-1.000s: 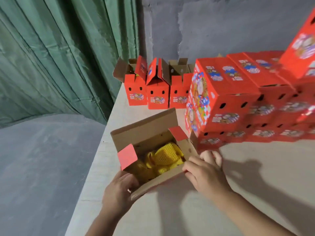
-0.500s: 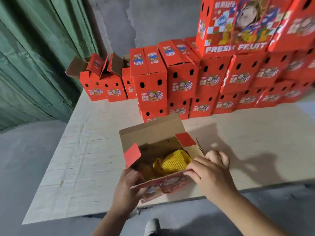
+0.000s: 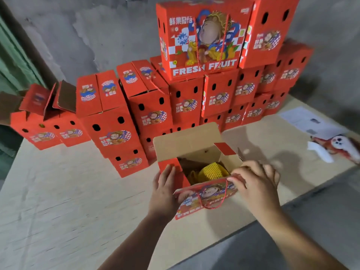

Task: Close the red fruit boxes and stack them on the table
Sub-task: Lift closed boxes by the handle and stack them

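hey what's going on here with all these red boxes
A person is closing up a red fruit box at the near edge of the table. Its top flaps are up, and yellow net-wrapped fruit shows inside. The left hand lies flat against the box's left side; the right hand grips its near right top edge. Behind it, closed boxes are stacked in rows, and a few open boxes wait at far left.
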